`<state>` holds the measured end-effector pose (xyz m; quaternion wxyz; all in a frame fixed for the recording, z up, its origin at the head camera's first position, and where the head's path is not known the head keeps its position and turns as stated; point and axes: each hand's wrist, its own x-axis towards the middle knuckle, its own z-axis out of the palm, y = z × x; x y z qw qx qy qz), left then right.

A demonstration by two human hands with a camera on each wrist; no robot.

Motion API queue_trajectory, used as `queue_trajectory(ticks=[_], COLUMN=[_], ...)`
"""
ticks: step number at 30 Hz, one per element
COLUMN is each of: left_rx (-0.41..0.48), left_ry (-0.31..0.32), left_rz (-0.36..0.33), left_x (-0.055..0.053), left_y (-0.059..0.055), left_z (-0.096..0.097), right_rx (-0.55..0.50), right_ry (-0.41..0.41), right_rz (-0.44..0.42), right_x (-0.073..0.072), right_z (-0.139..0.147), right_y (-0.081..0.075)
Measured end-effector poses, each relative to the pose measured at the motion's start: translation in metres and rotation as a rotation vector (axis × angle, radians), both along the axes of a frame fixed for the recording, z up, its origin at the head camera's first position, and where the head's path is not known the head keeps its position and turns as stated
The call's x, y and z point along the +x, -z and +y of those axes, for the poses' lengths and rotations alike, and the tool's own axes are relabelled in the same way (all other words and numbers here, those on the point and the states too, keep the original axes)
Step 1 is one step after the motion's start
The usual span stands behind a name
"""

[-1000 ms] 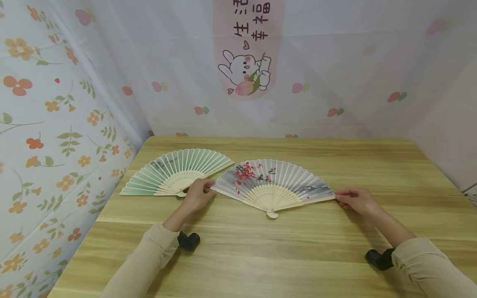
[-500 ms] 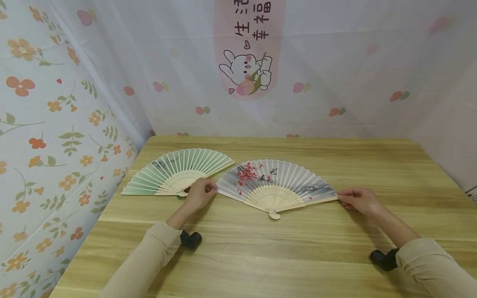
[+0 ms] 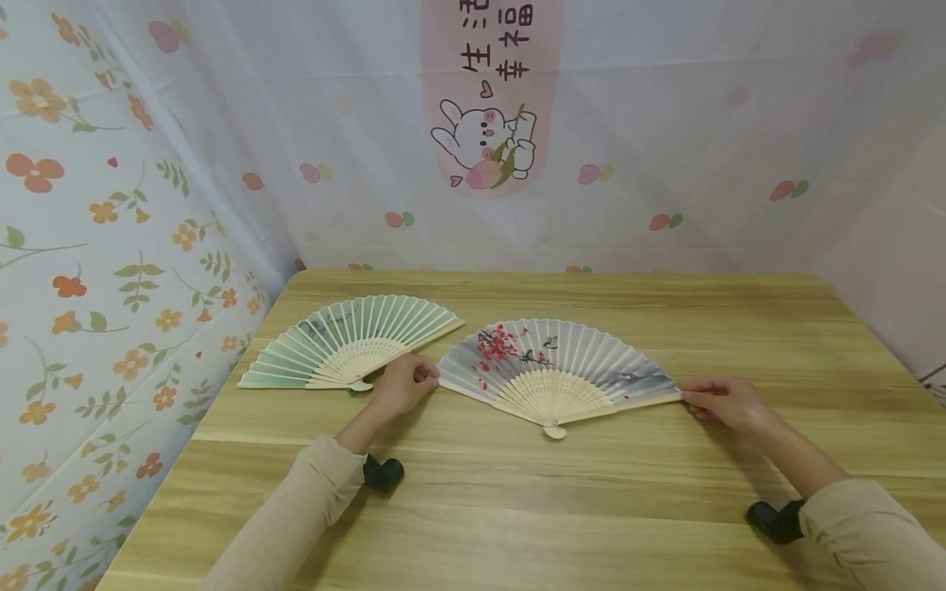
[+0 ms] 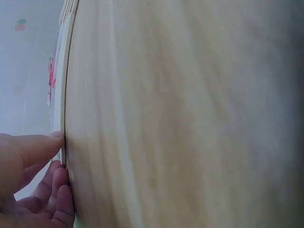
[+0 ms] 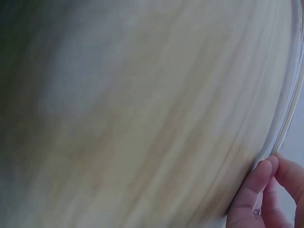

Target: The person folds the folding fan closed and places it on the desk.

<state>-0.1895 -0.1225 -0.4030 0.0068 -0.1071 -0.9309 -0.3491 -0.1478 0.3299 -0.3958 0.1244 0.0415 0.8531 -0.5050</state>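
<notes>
A grey folding fan with red blossoms and pale ribs lies spread on the wooden table, its pivot toward me. My left hand pinches the fan's left outer rib near the tip. On the opposite side, my right hand pinches the end of the right outer rib. The left wrist view shows the thumb and fingertips of the left hand on the rib's edge. In the right wrist view, the right hand grips the rib between thumb and fingers. Just behind the left hand, a green folding fan lies spread.
The wooden table extends toward me and to both sides. A white patterned cloth hangs behind it, and a floral cloth hangs on the left. A black wrist device sits under the left sleeve, another under the right.
The grey fan has slid slightly to the right and toward me, with both hands moving along on its ends. The green fan has stayed in place.
</notes>
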Motion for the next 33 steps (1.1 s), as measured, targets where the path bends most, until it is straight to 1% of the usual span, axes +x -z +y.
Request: queue_trajectory(ticks=[8, 13, 16, 22, 26, 29, 33], left_rx=[-0.008, 0.016, 0.024, 0.041, 0.049, 0.053, 0.063], left_ry=[0.029, 0.057, 0.061, 0.058, 0.046, 0.033, 0.021], left_rz=[0.018, 0.037, 0.046, 0.077, 0.096, 0.09, 0.058], left_x=[-0.001, 0.001, 0.002, 0.004, 0.005, 0.006, 0.007], left_y=[-0.001, -0.002, -0.001, 0.002, 0.003, 0.002, 0.001], left_z=[0.004, 0.007, 0.008, 0.008, 0.008, 0.008, 0.008], right_rx=[-0.021, 0.012, 0.027, 0.016, 0.008, 0.03, 0.057], right_ry=[0.005, -0.006, -0.011, -0.009, -0.011, -0.017, -0.017], right_rz=[0.002, 0.018, 0.025, 0.02, 0.021, 0.026, 0.012], right_x=[0.003, 0.005, 0.005, 0.004, 0.004, 0.005, 0.005], right_z=[0.007, 0.011, 0.013, 0.016, 0.016, 0.016, 0.015], right_y=[0.0, 0.0, 0.001, 0.003, 0.002, 0.001, 0.0])
